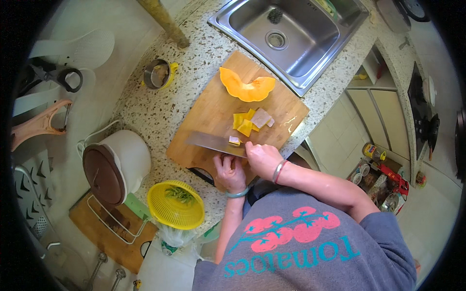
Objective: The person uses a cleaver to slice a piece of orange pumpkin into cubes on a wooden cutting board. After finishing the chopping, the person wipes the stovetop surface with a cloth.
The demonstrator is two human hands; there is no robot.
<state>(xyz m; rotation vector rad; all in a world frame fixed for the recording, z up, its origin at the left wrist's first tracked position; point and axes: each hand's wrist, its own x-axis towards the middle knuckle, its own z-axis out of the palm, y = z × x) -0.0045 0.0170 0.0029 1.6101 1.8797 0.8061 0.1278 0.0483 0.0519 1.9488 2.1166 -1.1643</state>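
Observation:
My right hand (264,159) grips the handle of a cleaver (209,141), whose wide blade points left across a wooden cutting board (194,119). Just on the near side of the blade, my left hand (230,172) has its fingers curled together at the board's near edge; whatever they hold is hidden. A small pumpkin piece (234,140) lies against the far side of the blade. Beyond it sits a cluster of cut pumpkin chunks (244,127), some with pale rind up. Farther back rests a curved orange pumpkin wedge (247,90).
A steel sink (310,41) adjoins the board's far side. Left of the board stand a small yellow-handled cup (156,74) and a white pot with a brown lid (103,174). A yellow basket (158,201) holds green leaves. A box of bottles and jars (383,186) is at right.

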